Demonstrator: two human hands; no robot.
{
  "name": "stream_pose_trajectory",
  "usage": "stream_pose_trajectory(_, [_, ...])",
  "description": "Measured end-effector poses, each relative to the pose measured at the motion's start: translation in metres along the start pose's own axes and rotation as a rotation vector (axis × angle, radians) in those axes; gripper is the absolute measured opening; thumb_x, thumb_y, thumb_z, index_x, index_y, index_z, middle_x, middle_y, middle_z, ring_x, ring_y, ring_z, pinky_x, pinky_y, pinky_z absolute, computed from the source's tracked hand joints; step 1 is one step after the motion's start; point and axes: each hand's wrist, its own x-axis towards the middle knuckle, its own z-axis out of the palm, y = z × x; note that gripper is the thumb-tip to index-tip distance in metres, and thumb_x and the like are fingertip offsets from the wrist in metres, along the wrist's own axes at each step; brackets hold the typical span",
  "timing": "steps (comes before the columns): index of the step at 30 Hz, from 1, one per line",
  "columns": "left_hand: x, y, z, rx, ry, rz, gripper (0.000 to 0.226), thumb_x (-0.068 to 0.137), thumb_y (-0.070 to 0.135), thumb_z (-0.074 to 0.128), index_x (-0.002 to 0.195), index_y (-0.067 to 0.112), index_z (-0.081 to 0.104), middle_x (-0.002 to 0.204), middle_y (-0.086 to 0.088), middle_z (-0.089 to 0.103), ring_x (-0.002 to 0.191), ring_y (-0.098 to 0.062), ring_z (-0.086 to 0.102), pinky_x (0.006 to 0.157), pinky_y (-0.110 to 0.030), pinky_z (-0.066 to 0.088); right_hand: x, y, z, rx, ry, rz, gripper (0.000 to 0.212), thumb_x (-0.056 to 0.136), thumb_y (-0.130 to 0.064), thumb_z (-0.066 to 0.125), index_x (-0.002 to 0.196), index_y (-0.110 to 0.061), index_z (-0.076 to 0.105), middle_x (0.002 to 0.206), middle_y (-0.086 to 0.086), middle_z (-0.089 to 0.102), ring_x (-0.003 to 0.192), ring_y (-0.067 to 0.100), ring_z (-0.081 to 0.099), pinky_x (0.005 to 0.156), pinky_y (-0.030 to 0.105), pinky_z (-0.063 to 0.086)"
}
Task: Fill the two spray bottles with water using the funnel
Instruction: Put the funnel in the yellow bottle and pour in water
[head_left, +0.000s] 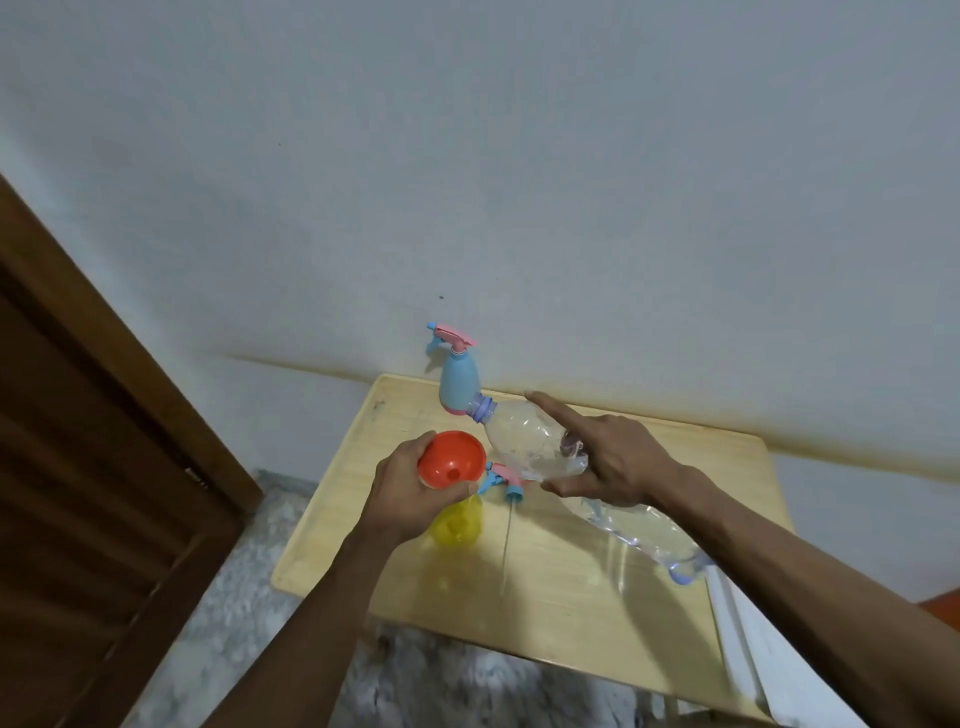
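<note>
Head cam, one frame. Small wooden table against pale wall; brown door at left, speckled floor below.

L hand: fingers and thumb curled round the orange funnel, holding it bowl-up over the yellow spray bottle. Funnel spout hidden by the hand; cannot tell if it is seated in the bottle neck. Yellow bottle stands near the table's left edge, about mid-depth, no spray head on it.

R hand: grips a clear plastic bottle at its base end, thumb below, index finger stretched out along the top. Bottle lies near horizontal, tilted, neck w/ purple-blue ring pointing toward far-left corner, just beside the blue bottle's base. Water level inside not readable.

Blue spray bottle: upright at far edge of table, near far-left corner, close to the wall, pink/blue spray head mounted.

Loose spray head, pink/blue, lies on table between the funnel and the R hand, partly under the clear bottle; its dip tube runs toward the near edge.

Second clear bottle lies on its side under the R forearm, toward the right edge, blue cap end pointing to the near-right corner.

White object at the table's right edge, kind unclear.

Hands apart, each holding its own item.
</note>
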Motion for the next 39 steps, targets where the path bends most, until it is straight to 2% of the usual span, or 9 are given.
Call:
stream_pose_trajectory(6, [0.003, 0.002, -0.002, 0.026, -0.018, 0.000, 0.094, 0.066, 0.048, 0.089, 0.145, 0.020, 0.045, 0.136, 0.002, 0.056, 0.113, -0.013, 0.052, 0.088, -0.027, 0.046, 0.006, 0.010, 0.004, -0.093, -0.087, -0.022, 0.105, 0.078, -0.069, 0.066, 0.138, -0.070, -0.020, 0.107, -0.009, 0.069, 0.095, 0.022, 0.063, 0.080, 0.035, 0.052])
stream_pose_trajectory(14, [0.003, 0.002, -0.003, 0.034, -0.028, 0.008, 0.094, 0.066, 0.049, 0.089, 0.145, 0.022, 0.045, 0.135, 0.002, 0.056, 0.110, -0.012, 0.051, 0.087, -0.027, 0.045, 0.008, 0.015, -0.001, -0.229, -0.178, -0.033, 0.103, 0.080, -0.067, 0.067, 0.152, -0.058, -0.007, 0.114, -0.003, 0.072, 0.098, 0.026, 0.064, 0.080, 0.036, 0.052])
stream_pose_trajectory(18, [0.002, 0.001, -0.004, 0.037, -0.028, 0.021, 0.091, 0.066, 0.047, 0.089, 0.143, 0.021, 0.047, 0.133, 0.002, 0.057, 0.109, -0.012, 0.052, 0.085, -0.026, 0.044, 0.009, 0.015, -0.003, -0.256, -0.211, -0.043, 0.103, 0.080, -0.068, 0.065, 0.153, -0.057, -0.007, 0.099, 0.000, 0.071, 0.089, 0.028, 0.062, 0.074, 0.036, 0.051])
stream_pose_trajectory(20, [0.002, 0.002, -0.004, 0.048, -0.030, 0.027, 0.090, 0.067, 0.046, 0.089, 0.143, 0.021, 0.047, 0.132, 0.002, 0.057, 0.107, -0.011, 0.051, 0.084, -0.025, 0.044, 0.009, 0.012, -0.006, -0.273, -0.228, -0.040, 0.102, 0.081, -0.067, 0.065, 0.154, -0.055, -0.005, 0.083, -0.003, 0.061, 0.080, 0.025, 0.055, 0.070, 0.036, 0.047])
stream_pose_trajectory(22, [0.002, 0.002, -0.004, 0.046, -0.028, 0.032, 0.089, 0.068, 0.045, 0.088, 0.142, 0.021, 0.047, 0.132, 0.003, 0.057, 0.107, -0.011, 0.051, 0.083, -0.025, 0.043, 0.009, 0.009, -0.006, -0.296, -0.239, -0.043, 0.101, 0.081, -0.065, 0.065, 0.155, -0.054, -0.004, 0.075, -0.002, 0.053, 0.078, 0.028, 0.056, 0.069, 0.038, 0.048])
stream_pose_trajectory(34, [0.001, 0.001, -0.003, 0.036, -0.030, 0.032, 0.089, 0.067, 0.049, 0.088, 0.142, 0.022, 0.048, 0.130, 0.004, 0.058, 0.111, -0.013, 0.055, 0.085, -0.026, 0.047, 0.012, 0.007, -0.005, -0.381, -0.261, -0.051, 0.101, 0.080, -0.066, 0.065, 0.154, -0.055, -0.002, 0.075, -0.001, 0.051, 0.079, 0.030, 0.060, 0.064, 0.037, 0.043])
stream_pose_trajectory(39, [0.000, 0.002, -0.004, 0.033, -0.027, 0.038, 0.086, 0.068, 0.047, 0.088, 0.140, 0.023, 0.049, 0.125, 0.007, 0.057, 0.108, -0.013, 0.055, 0.082, -0.024, 0.046, 0.013, 0.006, -0.007, -0.394, -0.262, -0.051, 0.101, 0.080, -0.066, 0.065, 0.154, -0.056, -0.003, 0.073, -0.002, 0.049, 0.071, 0.025, 0.050, 0.062, 0.035, 0.041])
